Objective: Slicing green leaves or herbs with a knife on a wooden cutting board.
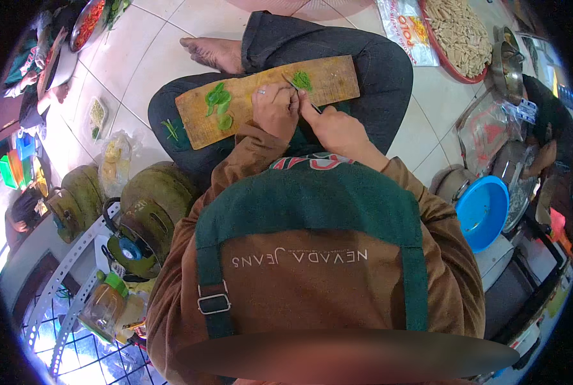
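Observation:
Across my crossed legs lies a long wooden cutting board (248, 91). My right hand (337, 126) grips a knife (291, 83), its blade angled over the board beside my left fingers. Pressed on the board just left of the blade is my left hand (275, 108), fingers curled under; whatever they may hold is hidden. A small heap of finely shredded green leaves (302, 80) sits to the right of the blade. Several whole green leaves (218, 98) rest on the board's left part, with one rounder leaf (224, 121) below them. A few green stems (170, 130) lie on my left knee.
Green gas cylinders (156, 216) stand at my left, near a clear bag of yellowish food (115, 159). At right are a red basin of pale cut pieces (459, 38), a blue basin (483, 214) and metal pots. People sit at both sides; a bowl of red chillies (88, 24) is upper left.

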